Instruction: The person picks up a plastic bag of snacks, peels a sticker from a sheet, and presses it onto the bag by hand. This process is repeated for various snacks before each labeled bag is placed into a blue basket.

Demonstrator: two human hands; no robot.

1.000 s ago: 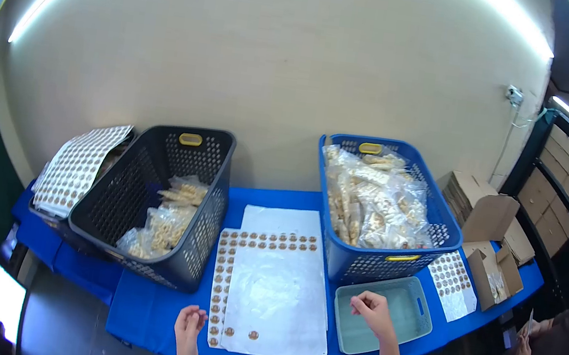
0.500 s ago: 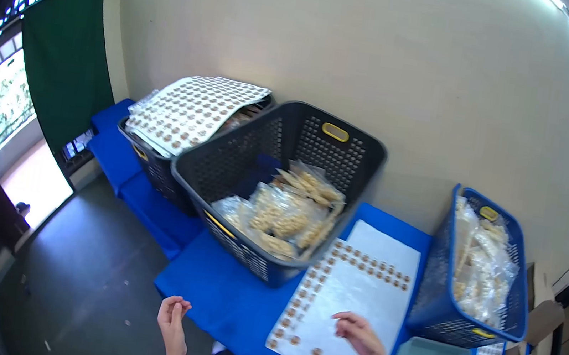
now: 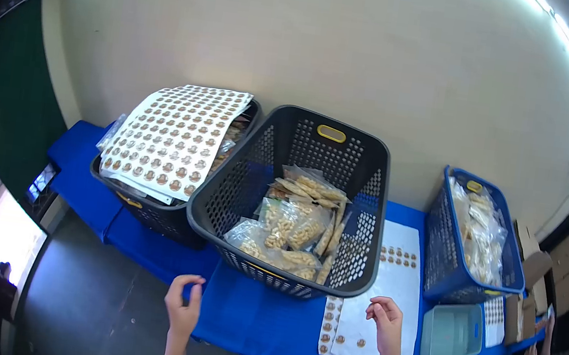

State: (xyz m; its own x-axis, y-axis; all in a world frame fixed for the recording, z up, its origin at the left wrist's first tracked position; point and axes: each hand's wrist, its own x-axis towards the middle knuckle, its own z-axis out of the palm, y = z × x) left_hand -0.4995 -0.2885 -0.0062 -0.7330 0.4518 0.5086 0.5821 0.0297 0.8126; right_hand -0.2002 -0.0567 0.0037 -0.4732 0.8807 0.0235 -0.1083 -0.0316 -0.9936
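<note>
My left hand (image 3: 183,304) is raised in front of the large dark basket (image 3: 196,220), fingers curved and thumb apart, holding nothing visible. On the other side, my right hand (image 3: 386,323) is over the sticker sheet (image 3: 395,293), its fingers loosely bent and nothing seen in them. Neither hand visibly touches the basket. Inside it lie clear plastic bags (image 3: 292,225) of pale, nut-like pieces, heaped toward the front and right. The white sheet carries round brown stickers with bare areas, and the basket hides part of it.
Sheets full of round stickers (image 3: 167,137) cover another dark basket (image 3: 150,214) at left. To the right stand a blue basket (image 3: 442,259) of filled bags, a pale green tray (image 3: 431,333) and cardboard boxes (image 3: 518,316). Another person's hands (image 3: 539,347) show at far right.
The view has swung and levelled, bringing another person's hands in at right. Both my hands now appear nearer the large dark basket, which covers more of the sticker sheet.
</note>
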